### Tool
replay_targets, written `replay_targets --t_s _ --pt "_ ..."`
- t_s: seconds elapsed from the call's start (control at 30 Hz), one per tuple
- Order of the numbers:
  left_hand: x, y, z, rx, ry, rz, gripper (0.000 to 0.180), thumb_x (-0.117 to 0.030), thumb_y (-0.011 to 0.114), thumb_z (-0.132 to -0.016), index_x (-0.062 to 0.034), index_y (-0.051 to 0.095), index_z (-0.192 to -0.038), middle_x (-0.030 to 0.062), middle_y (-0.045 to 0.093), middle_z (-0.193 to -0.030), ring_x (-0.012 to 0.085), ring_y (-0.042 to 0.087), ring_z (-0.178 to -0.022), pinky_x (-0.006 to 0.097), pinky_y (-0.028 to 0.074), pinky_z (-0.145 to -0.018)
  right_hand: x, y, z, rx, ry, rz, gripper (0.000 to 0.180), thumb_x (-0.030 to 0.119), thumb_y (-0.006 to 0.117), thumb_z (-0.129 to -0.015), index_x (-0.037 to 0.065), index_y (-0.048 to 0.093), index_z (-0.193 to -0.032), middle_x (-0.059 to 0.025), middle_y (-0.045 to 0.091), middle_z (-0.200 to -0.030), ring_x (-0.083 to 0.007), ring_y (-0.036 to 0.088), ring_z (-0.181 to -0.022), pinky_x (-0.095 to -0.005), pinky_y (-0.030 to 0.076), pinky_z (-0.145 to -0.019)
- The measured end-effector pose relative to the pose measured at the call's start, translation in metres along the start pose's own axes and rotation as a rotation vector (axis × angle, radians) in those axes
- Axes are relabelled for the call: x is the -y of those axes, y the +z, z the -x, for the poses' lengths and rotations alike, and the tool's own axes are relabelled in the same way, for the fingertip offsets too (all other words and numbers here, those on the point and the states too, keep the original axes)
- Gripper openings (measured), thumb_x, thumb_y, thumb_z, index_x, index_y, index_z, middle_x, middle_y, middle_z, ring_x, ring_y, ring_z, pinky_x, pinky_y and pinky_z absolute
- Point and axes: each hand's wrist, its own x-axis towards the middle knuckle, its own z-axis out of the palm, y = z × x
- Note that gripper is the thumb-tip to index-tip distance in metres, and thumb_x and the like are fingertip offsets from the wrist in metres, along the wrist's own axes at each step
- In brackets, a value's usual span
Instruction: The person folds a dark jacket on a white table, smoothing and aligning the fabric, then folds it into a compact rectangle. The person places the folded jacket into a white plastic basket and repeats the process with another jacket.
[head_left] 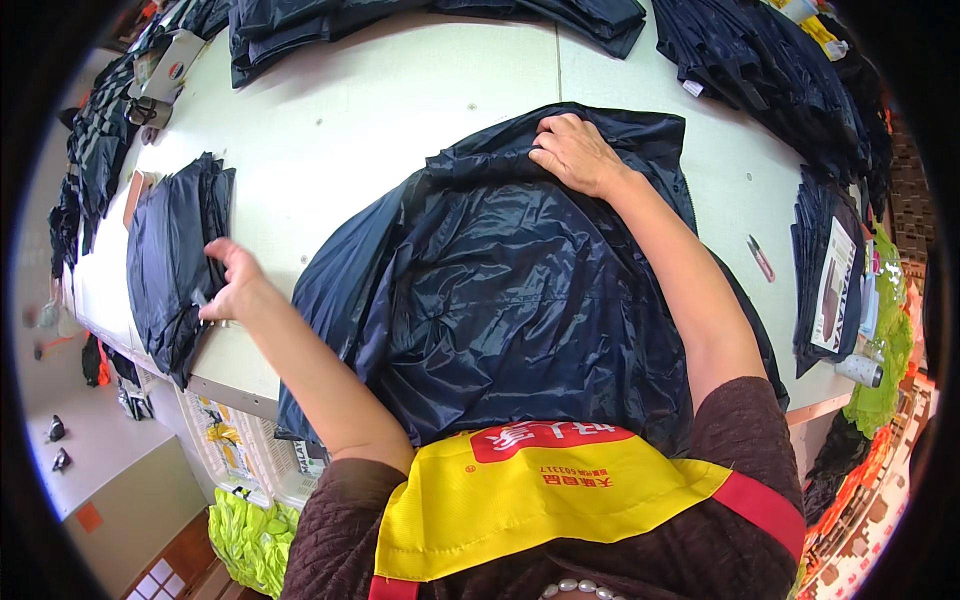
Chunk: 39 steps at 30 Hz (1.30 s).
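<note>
We take the big dark navy garment, spread shiny and wrinkled in the middle of the pale tabletop, as our landmark; its near edge hangs over the tabletop's front edge toward our yellow apron.

Far to the left of the garment, a row of dark folded pieces runs along the tabletop's left edge. Closer, just left of the garment, lies a folded navy stack. Our left hand sits at the right edge of that stack, between it and the garment, fingers loosely spread with the fingertips on the folded cloth; whether it pinches the fabric we cannot tell.

Beyond the garment, at the far edge of the tabletop, lie more folded dark pieces.

Our right hand rests on the garment's far, upper edge, palm down, fingers curled and pressing into the bunched fabric there.

Right of the garment a small pink tool lies on bare tabletop. Farther right stands a stack of packaged dark garments, and up toward the far right corner another heap of dark cloth.
</note>
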Motion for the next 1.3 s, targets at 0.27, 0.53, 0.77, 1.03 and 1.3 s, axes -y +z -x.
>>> replay_targets --t_s 0.27,0.53,0.77,1.03,1.3 --pt "0.150 -0.082 0.120 0.793 -0.248 -1.228 0.041 -0.011 0.062 -0.086 0.0016 0.050 -0.123 0.0213 0.054 -0.115 0.0233 0.061 -0.090 0.033 0.053 -0.079 -0.002 0.008 -0.003 -0.052 -0.026 0.060 0.040 0.042 0.043 -0.090 0.010 0.066 -0.100 -0.0136 0.047 -0.129 -0.0282 0.040 -0.118 -0.0405 0.032 -0.098" --pt "0.196 -0.104 0.164 1.990 0.188 -2.339 0.040 -0.019 0.065 -0.075 -0.0097 0.059 -0.114 0.0147 0.065 -0.099 0.0302 0.062 -0.095 0.039 0.049 -0.083 0.003 0.003 -0.004 0.013 0.023 0.045 0.040 0.041 0.044 -0.089 0.010 0.066 -0.100 -0.0143 0.045 -0.132 -0.0279 0.039 -0.119 -0.0397 0.030 -0.098" --pt "0.210 -0.081 0.120 2.049 -0.048 -2.857 0.033 -0.016 0.056 -0.072 -0.0088 0.063 -0.103 0.0177 0.065 -0.103 0.0334 0.061 -0.096 0.039 0.048 -0.085 0.002 0.005 -0.005 -0.035 -0.007 0.022 0.039 0.038 0.045 -0.090 0.006 0.066 -0.096 -0.0133 0.054 -0.117 -0.0283 0.047 -0.107 -0.0403 0.037 -0.091" --pt "0.187 -0.029 0.161 2.521 0.468 -2.584 0.033 -0.008 0.062 -0.069 -0.0060 0.062 -0.102 0.0145 0.066 -0.097 0.0305 0.062 -0.092 0.038 0.049 -0.080 0.010 0.015 -0.016 -0.174 0.063 0.106 0.037 0.036 0.049 -0.088 0.005 0.069 -0.081 -0.0141 0.063 -0.085 -0.0305 0.056 -0.087 -0.0401 0.043 -0.082" --pt "0.189 -0.057 0.118 2.136 0.113 -2.529 0.031 -0.007 0.056 -0.069 -0.0048 0.062 -0.100 0.0201 0.065 -0.092 0.0373 0.061 -0.089 0.041 0.049 -0.080 0.038 0.015 -0.034 -0.230 0.324 0.183 0.034 0.034 0.053 -0.083 0.006 0.071 -0.077 -0.0136 0.065 -0.084 -0.0309 0.058 -0.086 -0.0427 0.041 -0.079"
